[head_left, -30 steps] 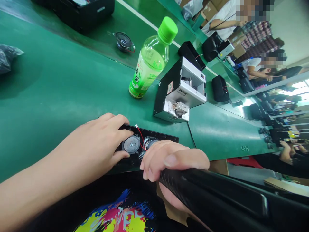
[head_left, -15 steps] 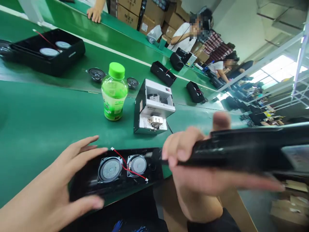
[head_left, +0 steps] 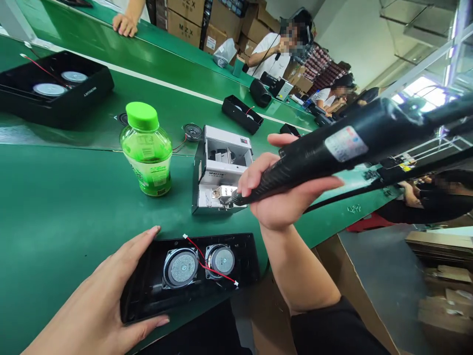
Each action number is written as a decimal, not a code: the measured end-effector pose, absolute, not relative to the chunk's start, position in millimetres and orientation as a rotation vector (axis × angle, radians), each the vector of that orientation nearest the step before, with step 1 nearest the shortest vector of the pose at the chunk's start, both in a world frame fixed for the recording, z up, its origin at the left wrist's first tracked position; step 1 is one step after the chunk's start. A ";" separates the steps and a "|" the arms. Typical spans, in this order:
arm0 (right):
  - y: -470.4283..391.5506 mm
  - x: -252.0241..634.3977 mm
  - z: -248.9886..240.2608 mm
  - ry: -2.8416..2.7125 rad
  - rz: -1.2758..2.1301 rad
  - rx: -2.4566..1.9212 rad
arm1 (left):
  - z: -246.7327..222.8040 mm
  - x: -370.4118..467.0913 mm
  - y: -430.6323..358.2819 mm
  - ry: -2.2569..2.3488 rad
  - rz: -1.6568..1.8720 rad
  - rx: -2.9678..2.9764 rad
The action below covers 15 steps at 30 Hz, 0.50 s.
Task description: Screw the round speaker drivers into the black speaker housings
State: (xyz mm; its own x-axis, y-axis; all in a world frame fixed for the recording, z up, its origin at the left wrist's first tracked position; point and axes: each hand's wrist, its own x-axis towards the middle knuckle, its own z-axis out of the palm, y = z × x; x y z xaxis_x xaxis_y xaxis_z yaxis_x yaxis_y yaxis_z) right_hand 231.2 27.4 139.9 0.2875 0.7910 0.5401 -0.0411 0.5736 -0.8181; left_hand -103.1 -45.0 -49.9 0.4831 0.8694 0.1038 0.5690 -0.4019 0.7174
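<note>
My right hand (head_left: 281,197) grips a black electric screwdriver (head_left: 306,160), its tip at the tray of a white and black screw feeder (head_left: 221,172). Near me on the green table lies a black speaker box (head_left: 148,291), open side up, with two round speakers (head_left: 183,267) and a red wire (head_left: 210,267) across them. My left hand (head_left: 111,296) rests at the box's left end, thumb and fingers spread around it on either side.
Left of the feeder stands a green-capped bottle (head_left: 147,153). Behind are a large black box (head_left: 81,93), a loose speaker (head_left: 192,131) and a smaller box (head_left: 242,114). Another person's hand (head_left: 125,24) rests on the far edge; cartons (head_left: 185,22) are stacked beyond.
The screwdriver has swung up and left, its tip now at the feeder. My left hand has moved onto the box's left end. The whole view has shifted somewhat.
</note>
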 end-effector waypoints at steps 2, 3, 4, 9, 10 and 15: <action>30.1 232.2 142.2 -1.118 0.649 -0.818 | -47.3 -103.3 -44.3 1.183 0.629 2.063; 31.2 232.1 141.6 -1.102 0.647 -0.818 | -46.8 -104.1 -43.5 1.184 0.622 2.046; 31.9 231.5 140.1 -1.085 0.651 -0.821 | -47.0 -105.1 -42.4 1.182 0.616 2.038; 18.8 226.8 142.1 -1.073 0.734 -0.823 | -52.7 -105.1 -37.1 1.106 0.674 2.138; 12.4 225.5 147.3 -1.081 0.754 -0.811 | -53.5 -103.6 -37.2 1.110 0.691 2.147; -24.6 209.7 178.4 -1.154 0.969 -0.763 | -48.8 -94.3 -40.8 1.136 0.759 2.104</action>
State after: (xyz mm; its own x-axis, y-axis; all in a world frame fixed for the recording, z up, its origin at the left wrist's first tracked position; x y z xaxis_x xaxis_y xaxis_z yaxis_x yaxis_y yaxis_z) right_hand 209.7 -24.6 178.4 0.1105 0.9148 0.3884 -0.2248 0.4037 -0.8868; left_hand -94.3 -40.8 -48.8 0.4642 0.8650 0.1905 0.5074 -0.4359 0.7433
